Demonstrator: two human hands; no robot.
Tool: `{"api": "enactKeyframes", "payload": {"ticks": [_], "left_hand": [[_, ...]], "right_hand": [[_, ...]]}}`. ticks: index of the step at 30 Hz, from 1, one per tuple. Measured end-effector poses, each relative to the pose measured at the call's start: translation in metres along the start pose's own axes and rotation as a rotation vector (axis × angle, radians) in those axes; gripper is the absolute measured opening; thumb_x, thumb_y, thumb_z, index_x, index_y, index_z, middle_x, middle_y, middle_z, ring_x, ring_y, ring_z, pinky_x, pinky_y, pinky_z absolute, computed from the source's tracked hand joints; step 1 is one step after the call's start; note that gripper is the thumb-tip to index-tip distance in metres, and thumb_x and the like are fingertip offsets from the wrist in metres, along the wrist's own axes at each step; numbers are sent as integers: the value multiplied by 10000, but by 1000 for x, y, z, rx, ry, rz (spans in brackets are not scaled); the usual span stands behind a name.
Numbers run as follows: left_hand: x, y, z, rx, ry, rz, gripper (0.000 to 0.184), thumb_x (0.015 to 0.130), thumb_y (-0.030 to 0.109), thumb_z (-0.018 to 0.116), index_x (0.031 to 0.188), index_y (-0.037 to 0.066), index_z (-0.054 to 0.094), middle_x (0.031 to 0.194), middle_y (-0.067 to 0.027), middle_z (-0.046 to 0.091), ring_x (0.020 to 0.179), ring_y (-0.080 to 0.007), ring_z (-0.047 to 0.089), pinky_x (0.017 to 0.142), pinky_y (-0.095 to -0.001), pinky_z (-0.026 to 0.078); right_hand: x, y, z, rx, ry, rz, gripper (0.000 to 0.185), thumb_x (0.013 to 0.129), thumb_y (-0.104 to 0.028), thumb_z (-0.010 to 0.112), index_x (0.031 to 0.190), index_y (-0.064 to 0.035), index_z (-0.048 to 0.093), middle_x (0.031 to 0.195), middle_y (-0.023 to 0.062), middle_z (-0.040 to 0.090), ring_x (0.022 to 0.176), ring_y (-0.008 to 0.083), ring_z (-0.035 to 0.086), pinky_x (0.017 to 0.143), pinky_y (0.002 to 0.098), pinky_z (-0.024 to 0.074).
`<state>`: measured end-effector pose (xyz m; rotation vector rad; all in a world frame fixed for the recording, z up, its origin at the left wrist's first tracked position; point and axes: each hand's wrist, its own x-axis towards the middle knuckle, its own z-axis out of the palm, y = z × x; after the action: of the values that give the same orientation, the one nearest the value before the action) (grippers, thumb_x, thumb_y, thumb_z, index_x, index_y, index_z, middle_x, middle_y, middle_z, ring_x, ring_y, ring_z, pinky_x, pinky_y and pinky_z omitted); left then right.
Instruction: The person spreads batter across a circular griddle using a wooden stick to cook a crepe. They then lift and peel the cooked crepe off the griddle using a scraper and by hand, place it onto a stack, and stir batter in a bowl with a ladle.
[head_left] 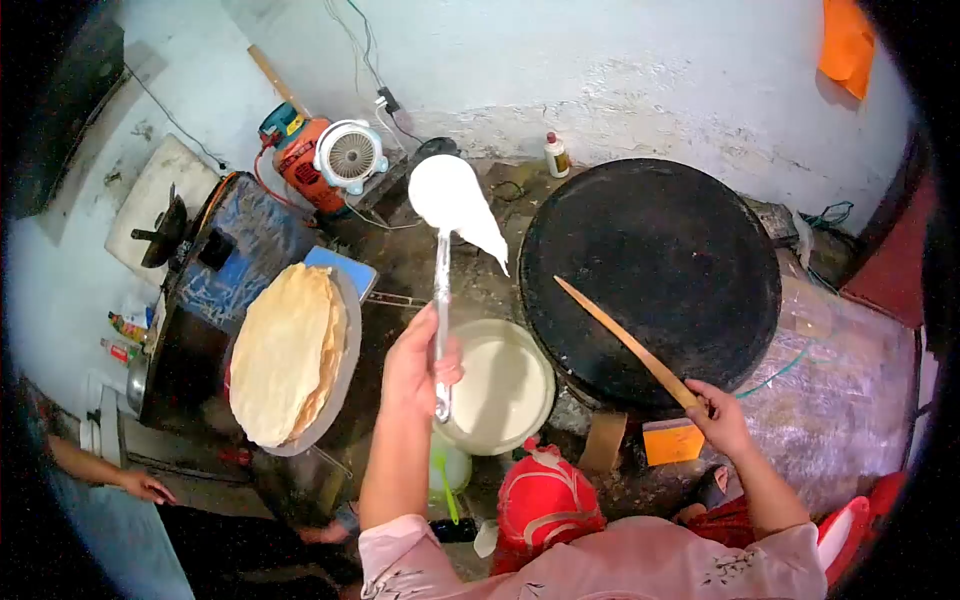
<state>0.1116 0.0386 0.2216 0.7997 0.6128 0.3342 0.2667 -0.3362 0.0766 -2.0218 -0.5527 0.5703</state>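
Holding a ladle (442,285) up in the left hand (420,360), the person has its handle gripped in curled fingers, with white batter (485,232) trailing in a thin point from its round end. The right hand (722,422) is clamped on the broad end of a wooden stick (630,342), at the near right edge of a black griddle (655,250); the narrow tip lies over the griddle close to its left edge, and whether it touches I cannot tell. The 2 hands are well apart. A bowl (490,449) of batter stands just beside the griddle's near left edge. Farther left, 1 stack of pancakes (285,355) covers most of a round plate (350,340), whose right edge shows past them. To judge by that stack, many pancakes are done, though the layers are too fine to count; the ladle's load is not yet spread, and plenty of batter seems left in the bowl. Past the plate's near left edge is 1 co-worker's hand (148,487).
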Motion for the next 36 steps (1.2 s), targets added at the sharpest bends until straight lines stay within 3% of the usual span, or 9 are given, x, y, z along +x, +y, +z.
{"api": "enactKeyframes", "payload": {"ticks": [3,7,8,14,20,24,29,31,36], "left_hand": [[38,-31,13,-34,-1,-47,203,925,251,446,1105,176,502,618,-49,458,428,-95,353,358,-214,279],[87,-89,13,-28,30,-86,253,932,214,419,1184,193,422,631,-70,487,427,-109,385,357,-230,307],[87,-101,24,89,100,-36,314,953,177,325,1266,164,351,652,-26,452,456,-101,391,367,-231,328],[104,-164,16,-2,168,-30,514,877,29,443,1353,104,266,713,-79,503,529,-155,467,414,-294,397],[100,-174,9,52,246,-11,570,833,-32,494,1352,112,311,705,-59,515,529,-131,453,427,-243,367],[90,-178,20,341,340,133,495,845,-20,503,1315,101,408,640,4,445,506,-69,416,423,-217,349],[94,-169,20,285,305,122,499,852,-12,494,1323,114,391,624,3,446,473,-77,397,420,-221,345],[114,-171,12,221,212,-36,510,865,10,481,1344,125,349,626,-6,458,471,-88,407,409,-226,341],[167,-150,3,82,93,49,282,931,127,397,1208,78,421,650,-69,493,457,-147,435,384,-268,367]], "right_hand": [[11,-9,-6,-73,79,-94,411,753,-46,603,1161,-54,555,1078,147,613,965,251,606,813,322,466],[27,-21,-8,-195,164,-174,416,743,-66,603,1156,-63,562,1098,159,598,986,298,593,838,337,467],[36,-10,-3,-242,204,-250,409,740,-72,603,1148,-92,573,1058,151,609,947,321,595,812,351,478],[63,-29,20,-248,148,-250,400,734,-78,598,1129,-148,588,902,129,621,784,325,604,675,370,501],[75,-21,24,-274,140,-285,403,728,-95,607,1129,-140,591,840,119,619,715,310,601,638,377,498],[79,-20,26,-258,141,-283,390,729,-108,607,1118,-135,597,865,127,630,752,315,607,658,379,503],[84,-14,23,-271,131,-262,372,728,-112,607,1100,-129,604,913,137,634,803,324,608,682,383,504],[82,-20,14,-292,139,-247,361,724,-110,609,1085,-132,610,894,127,632,797,323,605,679,392,500],[64,-22,-9,-544,212,-390,435,704,-95,600,1137,-125,576,766,108,576,687,322,574,608,419,476]]}}
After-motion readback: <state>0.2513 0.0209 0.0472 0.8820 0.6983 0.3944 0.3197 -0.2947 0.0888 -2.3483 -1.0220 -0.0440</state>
